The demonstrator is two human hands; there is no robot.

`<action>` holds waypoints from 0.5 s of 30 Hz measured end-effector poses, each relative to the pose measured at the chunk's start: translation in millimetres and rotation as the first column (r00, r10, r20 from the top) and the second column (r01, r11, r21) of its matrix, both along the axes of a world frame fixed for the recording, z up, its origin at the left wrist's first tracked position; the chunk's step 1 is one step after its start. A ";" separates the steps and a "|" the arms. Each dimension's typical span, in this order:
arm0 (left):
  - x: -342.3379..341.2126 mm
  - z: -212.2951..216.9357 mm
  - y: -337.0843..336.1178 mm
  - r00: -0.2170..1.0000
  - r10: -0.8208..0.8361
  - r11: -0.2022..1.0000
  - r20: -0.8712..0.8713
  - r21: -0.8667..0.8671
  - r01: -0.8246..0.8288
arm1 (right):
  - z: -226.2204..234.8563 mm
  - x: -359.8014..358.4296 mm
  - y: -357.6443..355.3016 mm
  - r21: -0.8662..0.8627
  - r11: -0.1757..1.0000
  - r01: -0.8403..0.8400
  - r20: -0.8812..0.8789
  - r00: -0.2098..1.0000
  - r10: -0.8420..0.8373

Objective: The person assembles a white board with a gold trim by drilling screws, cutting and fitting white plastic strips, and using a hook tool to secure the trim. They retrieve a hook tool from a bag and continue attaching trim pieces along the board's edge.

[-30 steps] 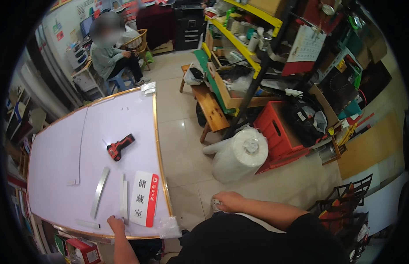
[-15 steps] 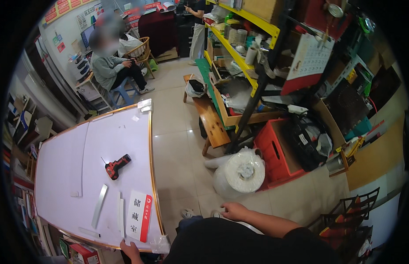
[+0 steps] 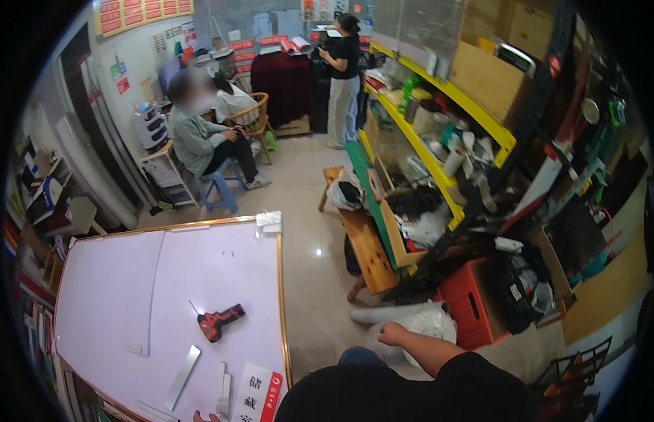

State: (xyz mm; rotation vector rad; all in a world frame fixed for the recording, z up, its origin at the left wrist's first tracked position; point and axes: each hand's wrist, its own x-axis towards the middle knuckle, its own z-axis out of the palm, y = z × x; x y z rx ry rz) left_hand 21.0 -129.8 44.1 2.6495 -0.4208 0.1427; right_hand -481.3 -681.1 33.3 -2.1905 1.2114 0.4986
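My left hand (image 3: 207,416) just shows at the lower edge, its fingertips apart and nothing visible in them. It is over the white board (image 3: 253,281) with a gold-coloured frame, close to a short pale strip (image 3: 223,392) and a white-and-red sign plate (image 3: 259,392). A silver metal strip (image 3: 183,378) lies a little farther left. Beyond these strips rests a red-and-black cordless drill (image 3: 219,322), its thin bit pointing away to the left. My right hand (image 3: 392,335) is curled closed in front of my body, above the plastic-wrapped roll, with nothing seen in it.
A plastic-wrapped roll (image 3: 431,322) stands on the floor beside a red crate (image 3: 470,304). A wooden bench (image 3: 366,250) and a loaded yellow-edged shelf (image 3: 439,165) line the right. Seated people (image 3: 207,137) and a standing person (image 3: 341,77) are farther back.
My view has tilted up and shifted, so the board sits lower and the standing person shows more fully. My left hand has slid mostly out of view; my right hand has swung forward over the roll.
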 end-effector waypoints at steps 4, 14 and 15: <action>17.0 11.7 -37.0 0.998 0.060 0.997 0.028 -0.057 -0.059 | -19.9 -4.6 -19.8 0.026 1.000 0.010 -0.060 0.998 -0.009; -6.4 32.3 -85.1 0.975 0.221 0.975 -0.023 0.010 -0.221 | -48.5 107.8 -156.6 0.243 0.942 -0.230 -0.246 0.925 0.289; -9.2 37.4 -92.5 0.966 0.259 0.966 -0.022 0.018 -0.259 | -60.5 126.1 -183.4 0.277 0.941 -0.196 -0.233 0.936 0.263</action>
